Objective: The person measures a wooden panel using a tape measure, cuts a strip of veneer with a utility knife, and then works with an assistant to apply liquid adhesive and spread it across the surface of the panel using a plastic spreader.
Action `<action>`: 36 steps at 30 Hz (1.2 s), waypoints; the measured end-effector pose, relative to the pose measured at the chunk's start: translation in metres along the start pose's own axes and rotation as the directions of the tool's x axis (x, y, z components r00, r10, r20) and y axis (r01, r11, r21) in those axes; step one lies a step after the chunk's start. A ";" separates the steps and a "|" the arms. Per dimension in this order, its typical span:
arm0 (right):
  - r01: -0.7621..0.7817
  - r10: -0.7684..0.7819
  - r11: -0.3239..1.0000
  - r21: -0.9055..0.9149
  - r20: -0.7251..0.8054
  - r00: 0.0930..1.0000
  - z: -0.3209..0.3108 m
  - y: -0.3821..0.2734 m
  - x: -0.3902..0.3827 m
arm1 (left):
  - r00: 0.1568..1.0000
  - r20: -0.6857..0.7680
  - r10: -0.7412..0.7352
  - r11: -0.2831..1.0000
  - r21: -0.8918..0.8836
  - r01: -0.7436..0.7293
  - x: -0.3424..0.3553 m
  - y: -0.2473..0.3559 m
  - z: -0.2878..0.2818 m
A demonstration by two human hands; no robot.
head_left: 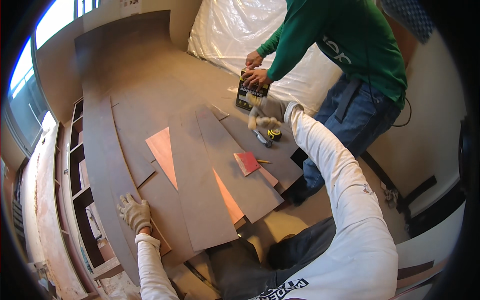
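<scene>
My left hand, in a beige work glove, lies flat with fingers spread on a long grey-brown sheet at the left of the worktop. My right hand, gloved too, reaches out to the far right with its fingers apart, and I see nothing in it. It is just in front of a black rectangular tin, partly covering it; whether they touch, I cannot tell. A co-worker's two bare hands are on the top of that tin. Below my right hand lie a grey-handled tool and a yellow-black tape measure.
Several cut grey-brown sheets overlap on the worktop, some showing orange-brown undersides. A red square piece and a pencil lie on them. The co-worker stands at the right. An open wooden frame runs along the left.
</scene>
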State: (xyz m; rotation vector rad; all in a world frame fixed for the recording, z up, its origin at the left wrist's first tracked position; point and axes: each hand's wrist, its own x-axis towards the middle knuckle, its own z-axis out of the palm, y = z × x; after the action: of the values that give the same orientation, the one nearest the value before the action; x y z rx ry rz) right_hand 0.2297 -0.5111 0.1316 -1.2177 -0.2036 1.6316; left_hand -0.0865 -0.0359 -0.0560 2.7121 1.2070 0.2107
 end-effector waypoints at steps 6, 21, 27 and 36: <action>-0.415 0.349 0.736 -0.535 -0.226 0.909 0.108 0.079 0.041 | 1.000 -0.008 -0.004 1.000 0.014 0.004 0.001 -0.006 0.000; -0.365 0.510 0.780 -0.509 0.177 0.842 0.180 0.231 0.047 | 1.000 0.014 -0.017 1.000 0.012 0.017 0.000 -0.003 -0.005; -0.421 0.524 0.771 -0.478 0.101 0.845 0.178 0.258 0.031 | 1.000 0.010 -0.015 1.000 0.005 0.015 0.000 -0.004 -0.003; -0.456 0.488 0.819 -0.347 0.005 0.873 0.181 0.268 0.020 | 1.000 -0.020 -0.002 1.000 -0.006 0.002 -0.001 -0.008 0.001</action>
State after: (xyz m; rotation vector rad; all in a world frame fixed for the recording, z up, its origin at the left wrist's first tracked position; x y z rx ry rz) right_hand -0.0774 -0.5395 0.0316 -1.5397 -0.2611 2.1575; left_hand -0.0925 -0.0317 -0.0582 2.7098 1.2130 0.2407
